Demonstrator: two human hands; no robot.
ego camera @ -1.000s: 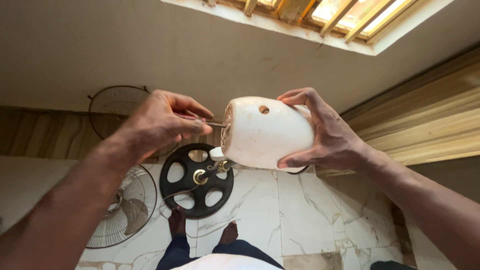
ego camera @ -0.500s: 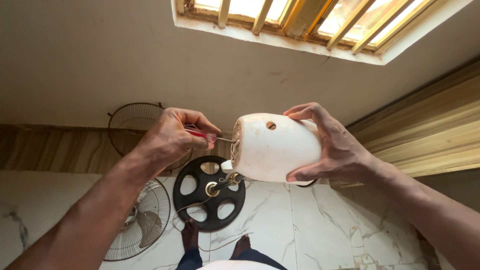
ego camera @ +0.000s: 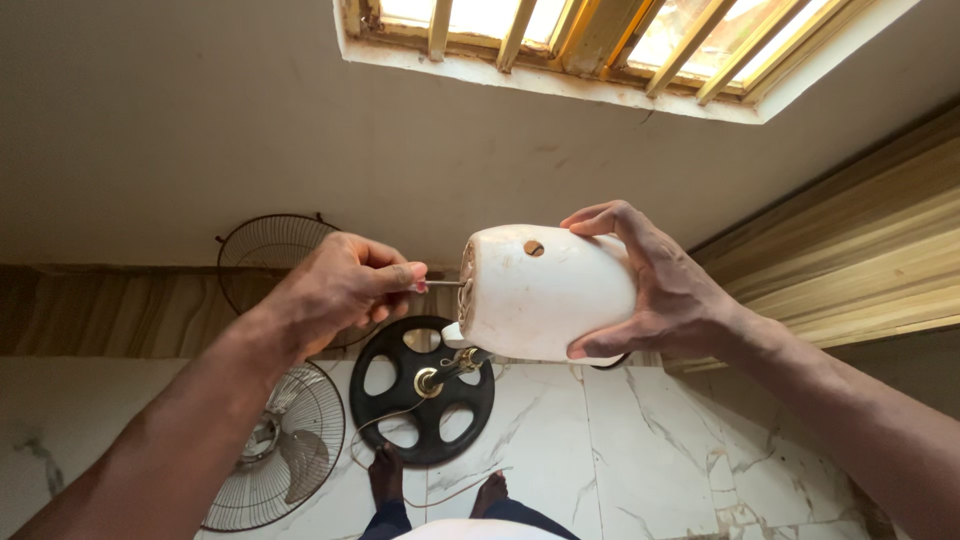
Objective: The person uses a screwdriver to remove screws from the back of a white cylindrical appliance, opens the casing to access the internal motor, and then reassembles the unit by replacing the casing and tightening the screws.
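Note:
My right hand (ego camera: 668, 290) grips a white rounded fan motor housing (ego camera: 545, 292) and holds it up in front of me, its open end facing left. My left hand (ego camera: 340, 290) pinches a thin screwdriver (ego camera: 440, 284) with a red handle; its metal shaft points into the housing's open end. Below the housing lies the round black fan base (ego camera: 420, 390) with spoke holes and a brass-coloured hub, on the marble floor. A thin wire runs from the base across the floor.
A wire fan guard (ego camera: 272, 455) lies on the white marble floor at lower left; a second guard (ego camera: 265, 255) leans against the wall behind it. My feet (ego camera: 385, 475) show at the bottom. A barred window (ego camera: 600, 40) is above, and wooden panels stand at right.
The view has tilted so the hands and housing sit further right and lower. My left hand still holds the screwdriver at the housing's open end; the grip on the housing is unchanged.

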